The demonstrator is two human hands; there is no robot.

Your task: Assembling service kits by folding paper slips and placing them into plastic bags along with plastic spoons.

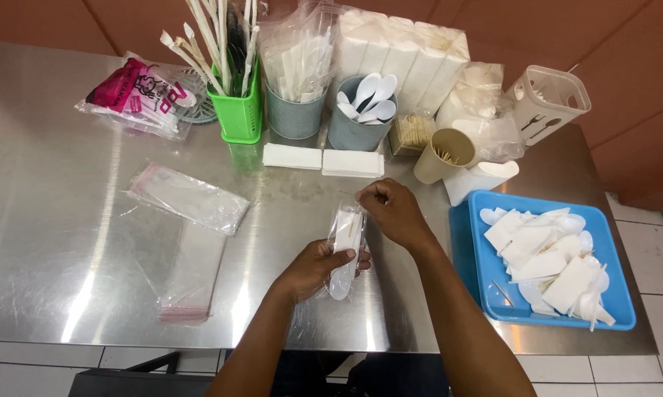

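Above a steel table [67,242], the left hand [313,268] grips a clear plastic sleeve holding a white spoon and napkin [344,246], long axis pointing away. The right hand [394,213] pinches a thin toothpick [348,194] at the sleeve's far open end.

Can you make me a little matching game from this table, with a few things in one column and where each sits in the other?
Things:
1. blue tray
2. green basket
3. white spoons
4. clear packet

Places:
A. in a grey cup at the back
B. in the left hand, its top pinched by the right hand
C. at the right edge, full of finished packs
D. at the back, holding wrapped straws

Pairs: 1-C, 2-D, 3-A, 4-B
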